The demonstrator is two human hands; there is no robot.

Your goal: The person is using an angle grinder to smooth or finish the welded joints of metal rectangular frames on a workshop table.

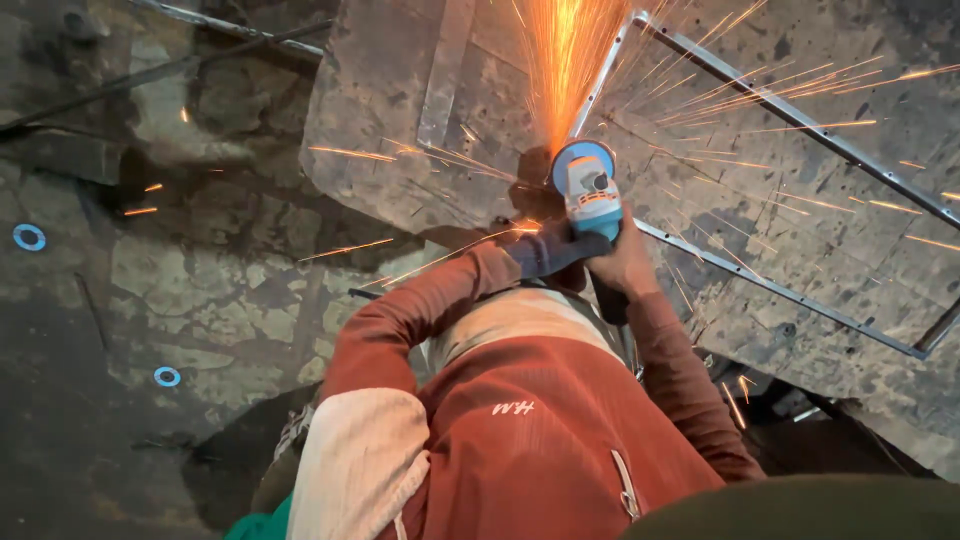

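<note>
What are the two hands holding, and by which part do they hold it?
Both hold an angle grinder. The right hand grips its rear body; the left hand, gloved, appears to grip a side handle, though that part is hidden.

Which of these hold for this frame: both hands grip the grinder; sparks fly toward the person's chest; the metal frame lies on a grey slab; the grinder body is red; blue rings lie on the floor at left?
1. Both hands grip the angle grinder. True: left hand and right hand are on it.
2. The sparks fly mostly toward the chest. False: most stream up and away.
3. The metal frame lies on a grey slab. True.
4. The grinder body is red. False: it is blue and white.
5. Blue rings lie on the floor at left. True.
</note>
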